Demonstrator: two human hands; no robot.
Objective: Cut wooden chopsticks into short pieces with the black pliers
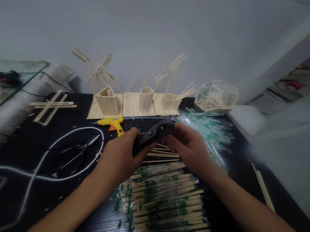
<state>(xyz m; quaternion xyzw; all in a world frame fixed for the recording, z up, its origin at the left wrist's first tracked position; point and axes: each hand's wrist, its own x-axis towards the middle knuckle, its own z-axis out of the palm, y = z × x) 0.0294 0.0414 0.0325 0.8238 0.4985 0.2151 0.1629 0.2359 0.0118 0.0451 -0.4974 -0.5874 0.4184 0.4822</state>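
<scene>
My left hand [122,151] is closed around one end of a black hand tool [156,131] with a long, slightly curved body; its exact kind does not show clearly. At the tool's other end is my right hand [187,147], its fingers bent and pressed together at the tip, partly hidden. Just beyond the left hand lies a yellow glue gun [114,123]. Beneath both hands are loose wooden sticks [163,154]. Nearer to me, several chopsticks in clear, green-printed wrappers [166,207] form a wide row.
Stick-built models [146,100] stand on wooden boards at the back, beside a faceted stick frame [216,96]. Torn clear wrappers [206,125] spread to the right. Black scissors [82,149] lie within a white cable loop [59,179]. Crossed sticks [52,105] rest at left.
</scene>
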